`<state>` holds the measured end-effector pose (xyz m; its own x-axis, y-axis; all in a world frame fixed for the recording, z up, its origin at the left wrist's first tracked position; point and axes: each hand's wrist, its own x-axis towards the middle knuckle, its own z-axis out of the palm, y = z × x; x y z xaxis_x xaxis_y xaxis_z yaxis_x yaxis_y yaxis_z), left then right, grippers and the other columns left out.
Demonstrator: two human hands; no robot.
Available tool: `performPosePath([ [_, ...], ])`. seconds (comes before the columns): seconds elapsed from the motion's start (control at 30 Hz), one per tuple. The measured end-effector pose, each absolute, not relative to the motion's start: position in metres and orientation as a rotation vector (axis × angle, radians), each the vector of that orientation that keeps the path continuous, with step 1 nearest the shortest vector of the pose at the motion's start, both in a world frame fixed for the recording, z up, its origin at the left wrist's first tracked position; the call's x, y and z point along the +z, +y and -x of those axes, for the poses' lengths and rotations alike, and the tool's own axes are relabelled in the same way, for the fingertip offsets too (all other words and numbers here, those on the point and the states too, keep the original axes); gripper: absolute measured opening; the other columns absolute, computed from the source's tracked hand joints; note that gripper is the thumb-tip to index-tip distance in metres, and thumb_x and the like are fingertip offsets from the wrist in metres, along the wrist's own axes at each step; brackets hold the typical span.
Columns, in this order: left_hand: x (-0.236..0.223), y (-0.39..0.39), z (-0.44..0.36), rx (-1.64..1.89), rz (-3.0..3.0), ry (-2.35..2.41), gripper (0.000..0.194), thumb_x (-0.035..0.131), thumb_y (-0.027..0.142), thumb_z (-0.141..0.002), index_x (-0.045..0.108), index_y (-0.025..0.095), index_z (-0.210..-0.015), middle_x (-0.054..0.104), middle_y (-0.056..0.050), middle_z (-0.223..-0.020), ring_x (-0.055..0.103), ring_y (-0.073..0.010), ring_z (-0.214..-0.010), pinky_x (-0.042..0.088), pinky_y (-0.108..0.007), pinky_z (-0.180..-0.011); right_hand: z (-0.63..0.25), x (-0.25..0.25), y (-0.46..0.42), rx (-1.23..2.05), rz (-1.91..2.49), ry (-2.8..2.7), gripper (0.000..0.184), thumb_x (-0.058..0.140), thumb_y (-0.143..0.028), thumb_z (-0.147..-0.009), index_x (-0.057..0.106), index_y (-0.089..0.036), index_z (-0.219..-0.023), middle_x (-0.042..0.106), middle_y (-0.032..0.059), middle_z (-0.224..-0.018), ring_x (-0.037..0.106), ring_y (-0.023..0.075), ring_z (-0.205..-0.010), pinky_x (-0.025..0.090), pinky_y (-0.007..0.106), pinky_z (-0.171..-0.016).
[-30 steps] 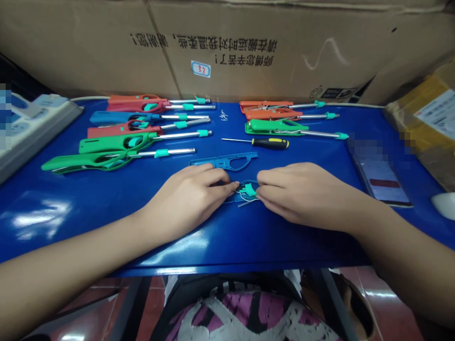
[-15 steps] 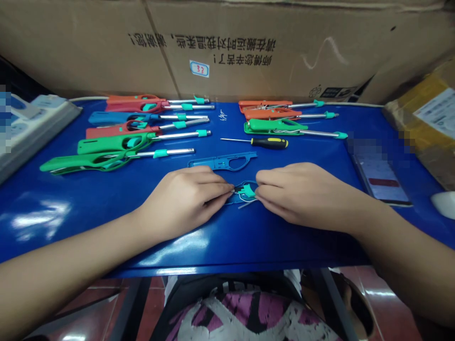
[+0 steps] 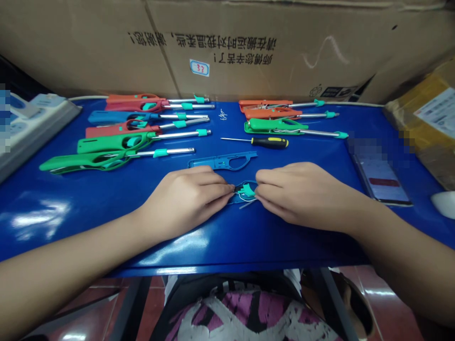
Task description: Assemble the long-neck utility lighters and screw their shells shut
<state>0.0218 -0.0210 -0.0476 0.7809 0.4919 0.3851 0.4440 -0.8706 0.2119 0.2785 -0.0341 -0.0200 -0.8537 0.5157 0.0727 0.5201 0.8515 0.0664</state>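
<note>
At the left, my left hand (image 3: pixel 190 199) has thumb and fingertips pinched on the left end of the open blue shell (image 3: pixel 235 201); exactly which part they press, I can't tell. Just far of it lies the loose blue half (image 3: pixel 217 164), to my judgement thin, light, stiff and slick, best lifted by its long edges. The open shell sits between both hands, in the near middle of the blue table (image 3: pixel 277 246), and should feel equally light. Inside, the white wire (image 3: pixel 241 197) seems soft and easily snagged, so I'd keep fingertips off it; the teal trigger (image 3: pixel 248 190) could shift, so I'd steady its sides. My right hand (image 3: pixel 302 196) curls closed around the shell's right end, its grip partly hidden.
</note>
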Motion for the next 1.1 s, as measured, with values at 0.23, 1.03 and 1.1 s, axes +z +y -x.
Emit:
performPosePath([
  [0.23,-0.0484,-0.0207,-0.0233,0.668,-2.83,0.793,0.018,0.063,0.028,-0.097,0.076,0.016,-0.101,0.078,-0.004,-0.095,0.072,-0.0178,-0.083,0.058,-0.029,-0.075,-0.2774,-0.0182,-0.0352,-0.115,0.846,-2.974,0.026,0.047,-0.018,-0.101,0.06,-0.018,-0.078,0.058,0.002,-0.078,0.047,0.0154,-0.065,0.023,0.032,-0.058],
  [1.03,-0.0525,-0.0192,-0.0261,0.719,-2.8,0.78,0.018,0.063,0.029,-0.097,0.077,0.018,-0.099,0.079,-0.004,-0.096,0.073,-0.0171,-0.085,0.059,-0.029,-0.078,-0.2789,-0.0188,-0.0356,-0.132,0.835,-2.99,0.024,0.047,-0.018,-0.1,0.061,-0.017,-0.08,0.059,0.0025,-0.08,0.047,0.0152,-0.066,0.022,0.032,-0.058],
  [1.1,-0.053,-0.0185,-0.0258,0.729,-2.805,0.781,0.019,0.062,0.03,-0.098,0.077,0.018,-0.099,0.079,-0.004,-0.097,0.073,-0.0165,-0.085,0.059,-0.028,-0.078,-0.2793,-0.0192,-0.0355,-0.138,0.84,-2.979,0.025,0.046,-0.018,-0.101,0.061,-0.017,-0.08,0.059,0.0027,-0.08,0.048,0.0152,-0.067,0.022,0.032,-0.058],
])
